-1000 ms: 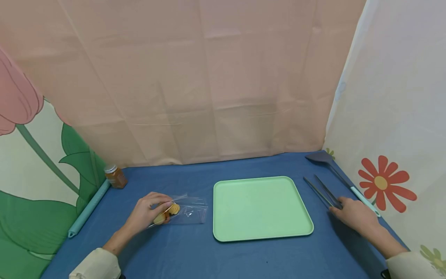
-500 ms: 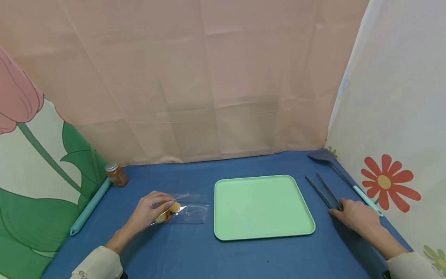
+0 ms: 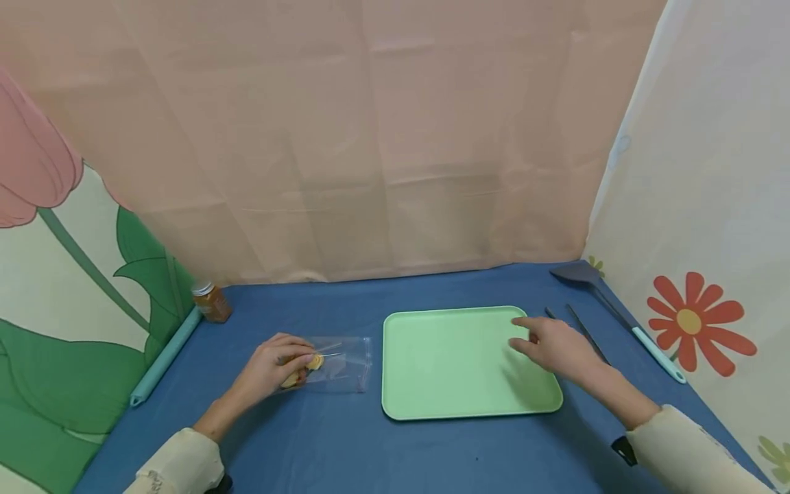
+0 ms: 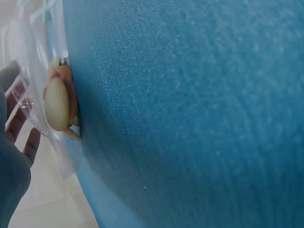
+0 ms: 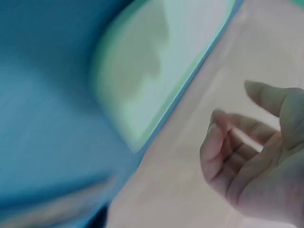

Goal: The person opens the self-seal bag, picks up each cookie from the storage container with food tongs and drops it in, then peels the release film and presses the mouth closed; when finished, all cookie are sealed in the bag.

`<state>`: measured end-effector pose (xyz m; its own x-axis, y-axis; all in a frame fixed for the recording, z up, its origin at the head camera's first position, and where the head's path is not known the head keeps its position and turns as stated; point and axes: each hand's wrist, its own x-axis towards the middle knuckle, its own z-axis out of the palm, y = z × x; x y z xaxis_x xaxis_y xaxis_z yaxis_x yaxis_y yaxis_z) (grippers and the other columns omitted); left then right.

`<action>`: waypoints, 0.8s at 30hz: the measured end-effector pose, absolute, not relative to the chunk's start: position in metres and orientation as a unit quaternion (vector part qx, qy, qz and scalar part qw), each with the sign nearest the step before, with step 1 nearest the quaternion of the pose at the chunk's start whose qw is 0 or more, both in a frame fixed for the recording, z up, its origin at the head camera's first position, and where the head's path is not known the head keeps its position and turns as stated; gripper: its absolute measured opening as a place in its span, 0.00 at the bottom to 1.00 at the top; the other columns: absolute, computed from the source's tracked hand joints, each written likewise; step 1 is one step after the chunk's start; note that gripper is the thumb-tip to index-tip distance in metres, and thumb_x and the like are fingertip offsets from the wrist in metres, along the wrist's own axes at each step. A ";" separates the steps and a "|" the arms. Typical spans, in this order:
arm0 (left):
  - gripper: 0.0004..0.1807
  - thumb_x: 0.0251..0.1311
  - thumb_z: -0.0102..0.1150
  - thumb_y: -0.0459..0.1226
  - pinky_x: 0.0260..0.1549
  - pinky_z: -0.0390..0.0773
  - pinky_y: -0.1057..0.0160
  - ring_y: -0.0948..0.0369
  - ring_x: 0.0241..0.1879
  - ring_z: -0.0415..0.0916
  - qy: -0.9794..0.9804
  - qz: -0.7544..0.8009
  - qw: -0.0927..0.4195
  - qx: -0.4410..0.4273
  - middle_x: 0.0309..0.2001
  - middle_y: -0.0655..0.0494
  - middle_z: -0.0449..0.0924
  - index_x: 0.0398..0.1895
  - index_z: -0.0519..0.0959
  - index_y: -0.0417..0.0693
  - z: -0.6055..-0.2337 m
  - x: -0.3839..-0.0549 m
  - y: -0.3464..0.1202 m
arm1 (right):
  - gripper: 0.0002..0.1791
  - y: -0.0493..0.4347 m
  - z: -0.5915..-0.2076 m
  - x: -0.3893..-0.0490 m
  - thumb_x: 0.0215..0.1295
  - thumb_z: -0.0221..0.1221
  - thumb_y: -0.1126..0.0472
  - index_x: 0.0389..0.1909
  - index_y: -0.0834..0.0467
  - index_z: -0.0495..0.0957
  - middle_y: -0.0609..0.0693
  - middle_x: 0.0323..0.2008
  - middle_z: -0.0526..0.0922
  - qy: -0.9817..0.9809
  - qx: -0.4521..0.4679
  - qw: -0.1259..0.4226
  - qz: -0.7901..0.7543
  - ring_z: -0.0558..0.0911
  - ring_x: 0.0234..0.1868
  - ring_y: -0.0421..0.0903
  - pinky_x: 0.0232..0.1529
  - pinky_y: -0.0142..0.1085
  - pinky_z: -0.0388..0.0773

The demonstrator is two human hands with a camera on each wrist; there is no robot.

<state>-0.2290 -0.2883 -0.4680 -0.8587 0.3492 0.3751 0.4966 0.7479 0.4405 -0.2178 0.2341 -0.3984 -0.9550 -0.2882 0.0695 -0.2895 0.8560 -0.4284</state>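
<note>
On the left of the table my left hand (image 3: 268, 367) pinches the near end of a clear plastic bag (image 3: 350, 363). Inside the bag are pale yellow rounded pieces (image 4: 57, 102) with an orange-brown one among them. Over the right part of a light green tray (image 3: 450, 363), my right hand (image 3: 552, 346) holds nothing; its thumb and forefinger are apart, and the other fingers bend loosely in the right wrist view. Dark tongs (image 3: 588, 334) lie behind that hand, partly hidden by the wrist.
A spatula with a dark blade and a light blue handle (image 3: 657, 354) lies along the right edge. At the back left stands a jar of brown contents (image 3: 212, 303), beside a teal roll (image 3: 166, 357). Cloth walls rise behind and at both sides.
My right hand has let go of the tongs and moved left over the tray. The tongs stay on the table. My left hand keeps its hold on the bag.
</note>
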 end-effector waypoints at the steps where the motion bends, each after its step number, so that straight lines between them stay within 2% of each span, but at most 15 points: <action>1: 0.07 0.67 0.63 0.44 0.47 0.78 0.53 0.65 0.49 0.75 -0.925 -0.268 0.137 -0.233 0.49 0.67 0.84 0.43 0.89 0.59 -0.468 -0.229 -0.288 | 0.27 0.220 -0.397 -0.221 0.70 0.61 0.51 0.65 0.59 0.76 0.46 0.24 0.78 -0.956 0.170 -0.010 0.240 0.68 0.16 0.40 0.18 0.35 0.64; 4: 0.07 0.67 0.64 0.43 0.46 0.78 0.54 0.65 0.49 0.75 -0.922 -0.268 0.141 -0.243 0.48 0.66 0.85 0.42 0.89 0.59 -0.468 -0.230 -0.286 | 0.25 0.178 -0.396 -0.232 0.71 0.61 0.51 0.65 0.56 0.76 0.45 0.30 0.80 -0.933 0.216 -0.048 0.282 0.70 0.19 0.39 0.22 0.35 0.68; 9: 0.06 0.67 0.64 0.43 0.47 0.77 0.53 0.65 0.49 0.75 -0.920 -0.274 0.141 -0.243 0.48 0.68 0.84 0.42 0.89 0.60 -0.470 -0.230 -0.284 | 0.26 0.117 -0.408 -0.254 0.69 0.62 0.49 0.66 0.51 0.77 0.45 0.32 0.81 -0.907 0.234 -0.093 0.338 0.73 0.24 0.41 0.27 0.35 0.70; 12: 0.06 0.67 0.64 0.44 0.48 0.76 0.52 0.64 0.50 0.75 -0.921 -0.273 0.140 -0.240 0.48 0.69 0.84 0.42 0.89 0.61 -0.471 -0.230 -0.284 | 0.27 0.089 -0.419 -0.264 0.68 0.63 0.48 0.66 0.52 0.76 0.46 0.33 0.81 -0.894 0.240 -0.106 0.363 0.72 0.24 0.40 0.27 0.34 0.70; 24: 0.07 0.66 0.64 0.44 0.47 0.77 0.52 0.64 0.50 0.76 -0.924 -0.272 0.141 -0.228 0.46 0.70 0.84 0.42 0.89 0.62 -0.475 -0.229 -0.287 | 0.27 0.034 -0.438 -0.279 0.69 0.62 0.51 0.67 0.55 0.75 0.52 0.27 0.80 -0.886 0.229 -0.125 0.382 0.66 0.20 0.40 0.23 0.33 0.63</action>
